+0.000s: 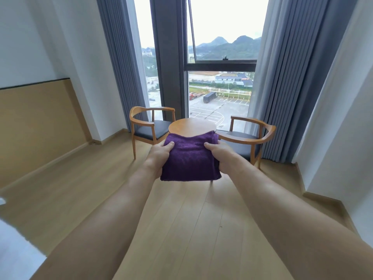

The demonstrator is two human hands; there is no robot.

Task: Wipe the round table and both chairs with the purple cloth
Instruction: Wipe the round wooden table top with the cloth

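Both arms reach forward, holding a folded purple cloth [190, 156] in the air above the wooden floor [181, 229]. The left hand [159, 156] grips its left edge, thumb curled on top; the right hand [221, 156] grips the right edge likewise. Beyond the cloth stands the round tabletop [191, 125], between the left chair [150, 128] and right chair [248, 138], before a window [220, 47] with grey curtains [286, 77].

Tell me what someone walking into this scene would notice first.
First, the folded deep purple cloth in the centre, gripped on both sides by the left hand and right hand at arm's length. Behind it, a small round wooden table stands between two wooden armchairs with dark seats, the left chair and the right chair. Beyond them, a tall window framed by grey curtains shows mountains.
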